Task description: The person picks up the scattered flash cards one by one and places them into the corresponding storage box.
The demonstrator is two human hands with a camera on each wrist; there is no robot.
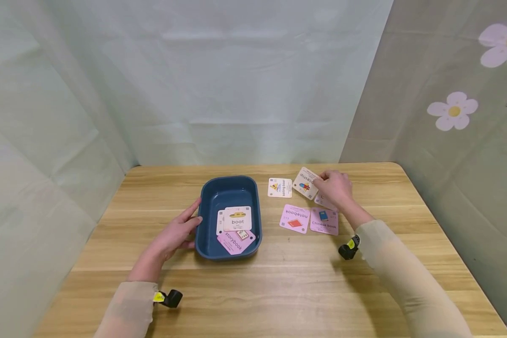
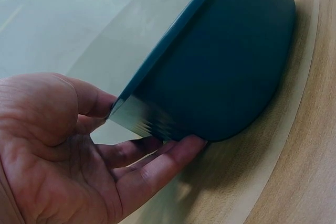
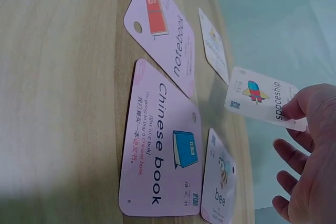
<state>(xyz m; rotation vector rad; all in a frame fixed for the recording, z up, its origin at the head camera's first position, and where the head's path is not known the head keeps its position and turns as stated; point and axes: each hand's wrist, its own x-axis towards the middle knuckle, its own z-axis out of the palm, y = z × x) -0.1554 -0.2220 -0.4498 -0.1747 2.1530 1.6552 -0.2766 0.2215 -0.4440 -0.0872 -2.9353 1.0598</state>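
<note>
My left hand (image 1: pixel 176 233) holds the left side of a dark blue plastic bin (image 1: pixel 198 246). In the left wrist view the thumb is at the rim and the fingers lie against the outer wall and its base. Inside the bin lie a white "boat" card (image 1: pixel 238 218), a pink "storybook" card (image 1: pixel 235 242) and another white card, partly hidden. My right hand (image 1: pixel 337 188) pinches a white "spaceship" card (image 3: pixel 262 96) between thumb and finger, raised over the table. Beneath that hand lies a "bee" card (image 3: pixel 219 181), mostly covered in the head view.
Near the right hand, a "sailing boat" card (image 1: pixel 280 188), a pink "notebook" card (image 1: pixel 295 218) and a pink "Chinese book" card (image 1: pixel 325 221) lie on the wooden table (image 1: pixel 287 295). A pale curtain (image 1: pixel 236 94) hangs behind the table's far edge.
</note>
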